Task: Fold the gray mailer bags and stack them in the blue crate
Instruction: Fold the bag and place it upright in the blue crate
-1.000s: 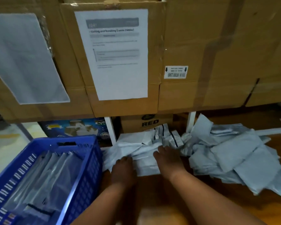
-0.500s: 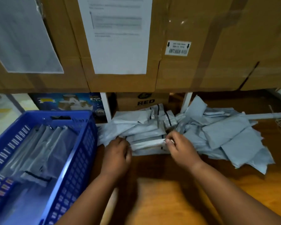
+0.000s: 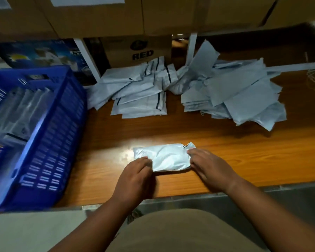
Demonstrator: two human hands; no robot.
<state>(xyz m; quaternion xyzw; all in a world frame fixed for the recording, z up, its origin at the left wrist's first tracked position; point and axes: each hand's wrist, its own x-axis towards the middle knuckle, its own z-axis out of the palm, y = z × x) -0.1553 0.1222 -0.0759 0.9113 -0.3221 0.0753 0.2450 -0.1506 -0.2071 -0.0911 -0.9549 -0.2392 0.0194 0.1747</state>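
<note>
Mailer on table, both hands on it.
Blue crate [image 3: 44,135] left; your left hand [image 3: 135,176] pinches the gray mailer bag [image 3: 168,157], right hand [image 3: 210,168] grips its other end. Slick film: a loosened grip probably lets the fold spring open.

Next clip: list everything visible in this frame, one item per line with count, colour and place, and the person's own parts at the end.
Mailer bag: one, gray, near table edge, held at both ends.
Bag piles: two loose heaps, gray, far side of table, centre and right.
Crate: one, blue, left on table, bags inside.
Table: one, brown wood.
Cardboard boxes: several, brown, behind and above; one marked RED.
Printed box: one, blue, behind crate.
Left hand: fingers on bag's left end.
Right hand: fingers on bag's right end.
</note>
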